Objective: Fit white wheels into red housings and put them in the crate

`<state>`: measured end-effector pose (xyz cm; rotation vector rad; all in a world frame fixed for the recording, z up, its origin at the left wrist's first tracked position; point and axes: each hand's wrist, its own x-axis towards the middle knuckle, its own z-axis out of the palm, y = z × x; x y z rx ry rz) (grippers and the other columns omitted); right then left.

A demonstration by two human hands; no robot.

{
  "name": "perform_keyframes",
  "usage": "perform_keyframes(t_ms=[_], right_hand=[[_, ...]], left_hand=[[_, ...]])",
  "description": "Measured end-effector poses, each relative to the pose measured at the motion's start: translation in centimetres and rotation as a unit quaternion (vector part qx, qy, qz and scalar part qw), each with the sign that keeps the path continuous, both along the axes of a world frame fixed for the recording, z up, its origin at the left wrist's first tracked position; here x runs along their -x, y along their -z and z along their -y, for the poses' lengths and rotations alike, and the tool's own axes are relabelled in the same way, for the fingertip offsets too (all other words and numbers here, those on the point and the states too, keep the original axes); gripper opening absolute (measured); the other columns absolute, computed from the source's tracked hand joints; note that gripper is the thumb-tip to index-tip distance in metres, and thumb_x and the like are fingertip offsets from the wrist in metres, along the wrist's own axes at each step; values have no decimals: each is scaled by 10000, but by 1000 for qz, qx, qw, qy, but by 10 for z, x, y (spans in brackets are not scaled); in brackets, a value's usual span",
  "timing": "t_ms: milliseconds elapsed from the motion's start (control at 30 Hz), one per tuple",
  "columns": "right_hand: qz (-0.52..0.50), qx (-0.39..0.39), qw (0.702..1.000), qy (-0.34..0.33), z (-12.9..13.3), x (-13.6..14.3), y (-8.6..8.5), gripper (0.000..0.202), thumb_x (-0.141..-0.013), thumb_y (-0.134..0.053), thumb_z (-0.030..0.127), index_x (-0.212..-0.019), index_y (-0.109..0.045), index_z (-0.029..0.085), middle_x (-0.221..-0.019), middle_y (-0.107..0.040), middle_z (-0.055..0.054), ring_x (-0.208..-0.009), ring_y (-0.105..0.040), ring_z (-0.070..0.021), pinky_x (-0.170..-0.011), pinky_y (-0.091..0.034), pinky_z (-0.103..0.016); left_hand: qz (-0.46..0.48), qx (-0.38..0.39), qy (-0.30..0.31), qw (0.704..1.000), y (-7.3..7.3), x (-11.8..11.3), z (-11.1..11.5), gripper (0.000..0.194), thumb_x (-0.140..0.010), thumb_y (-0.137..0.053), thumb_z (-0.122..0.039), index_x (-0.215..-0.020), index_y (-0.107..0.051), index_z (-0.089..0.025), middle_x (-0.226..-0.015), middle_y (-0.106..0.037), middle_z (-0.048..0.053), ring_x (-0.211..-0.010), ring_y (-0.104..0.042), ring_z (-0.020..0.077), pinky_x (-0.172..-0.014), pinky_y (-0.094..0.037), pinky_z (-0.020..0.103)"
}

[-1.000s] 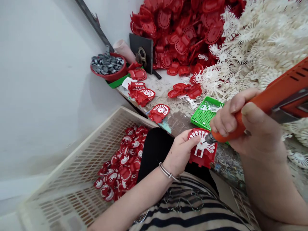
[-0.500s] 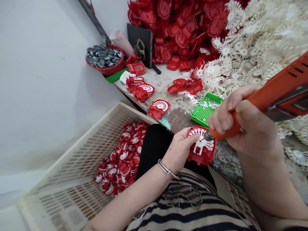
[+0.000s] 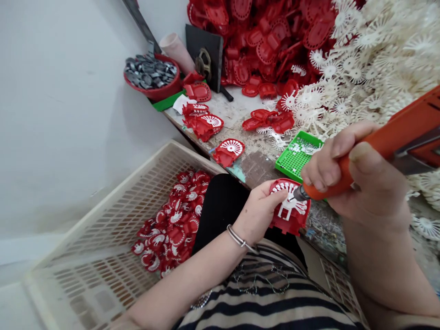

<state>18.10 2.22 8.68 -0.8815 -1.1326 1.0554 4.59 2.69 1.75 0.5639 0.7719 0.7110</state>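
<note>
My left hand (image 3: 260,208) grips a red plastic part (image 3: 292,223) by its left side, thumb on top. A white fan-shaped piece (image 3: 288,210) lies on the face of that part. My right hand (image 3: 364,183) is wrapped round an orange power screwdriver (image 3: 388,140), whose metal tip (image 3: 300,193) points down at the middle of the white piece. Just behind the hands sits a green tray (image 3: 292,161) with small metal bits in it. Another red part with a white fan (image 3: 229,151) lies at the table's edge.
Red parts (image 3: 268,41) and white fans (image 3: 374,68) are heaped at the back of the table (image 3: 256,167). A red bowl (image 3: 165,93) holds grey metal pieces. At the left, a crate (image 3: 113,213) contains many red and white assemblies. A dark plate (image 3: 215,57) stands upright.
The view has shifted slightly. Both hands keep their hold, and the screwdriver's tip stays at the middle of the white piece.
</note>
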Motion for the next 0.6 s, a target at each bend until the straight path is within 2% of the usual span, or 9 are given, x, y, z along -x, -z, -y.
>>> perform_keyframes(t_ms=[100,233,367,600], right_hand=[[-27,-16,999,-20,-2,3,-1,276,-755,-763,374,-703,-530,236,-495,-487,62,-413,-467,-109,-436,-406,-282],[-49,-32,998,-1,-4,6,-2,284,-763,-746,349,-686,-504,221,-477,-454,71,-398,-451,-96,-419,-372,-252],[-26,-30,999,-21,-2,6,-2,265,-775,-735,357,-709,-519,217,-484,-482,67,-391,-457,-97,-412,-375,-252],[4,-27,1000,-11,3,13,3,245,-764,-757,354,-749,-553,219,-503,-533,61,-399,-484,-103,-410,-407,-262]], left_hand=[[5,5,3,1000,1,0,-1,143,-683,-725,-223,-774,-679,-123,-642,-693,8,-530,-599,93,-546,-445,196],[1,13,6,1000,1,0,-1,116,-681,-706,-213,-745,-664,-126,-602,-669,-3,-497,-574,85,-534,-437,198],[2,18,-6,1000,1,-3,1,85,-666,-679,-196,-708,-650,-128,-600,-663,-1,-500,-571,85,-524,-430,193],[-2,1,1,1000,4,-4,3,57,-638,-636,-184,-623,-612,-135,-522,-606,-22,-432,-504,68,-444,-369,171]])
